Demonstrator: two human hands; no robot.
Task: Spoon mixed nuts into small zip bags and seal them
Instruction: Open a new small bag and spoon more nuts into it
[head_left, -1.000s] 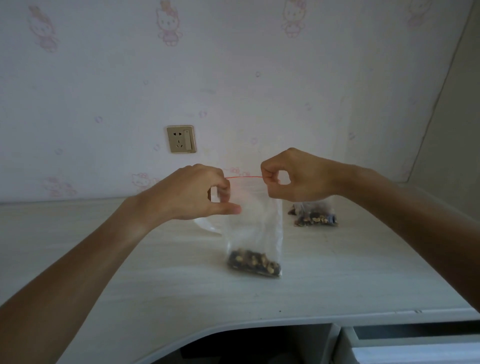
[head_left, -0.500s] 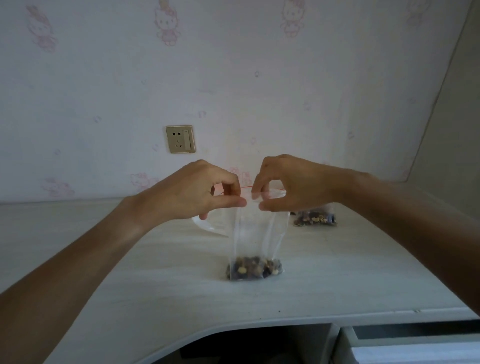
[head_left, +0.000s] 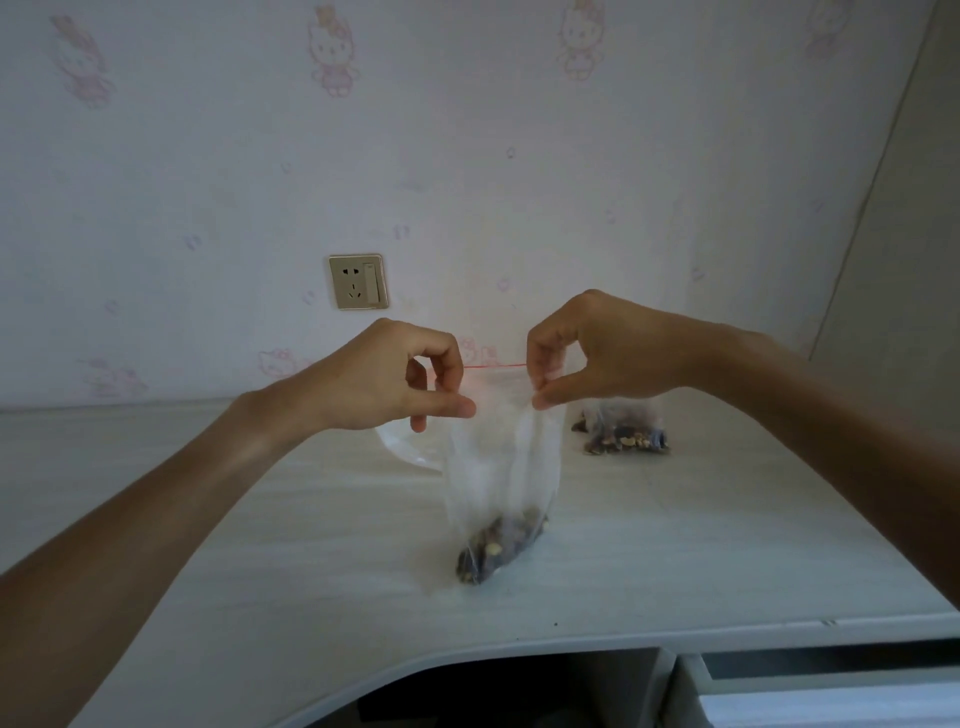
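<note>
A small clear zip bag (head_left: 501, 467) with a red zip line along its top stands upright over the desk, with mixed nuts (head_left: 501, 543) gathered in its bottom. My left hand (head_left: 395, 382) pinches the bag's top left corner between thumb and fingers. My right hand (head_left: 587, 353) pinches the top right corner. The red line is stretched straight between the two hands. Behind my right hand a second bag of nuts (head_left: 623, 436) lies on the desk.
The pale wooden desk (head_left: 260, 519) has a curved front edge, with an open drawer (head_left: 826, 691) at lower right. A clear plastic piece (head_left: 410, 452) lies behind the held bag. A wall socket (head_left: 357, 281) sits on the patterned wall.
My hands moved apart again along the bag's top after coming close together half a second ago. The bag's bottom has swung so the nuts now lie slanted.
</note>
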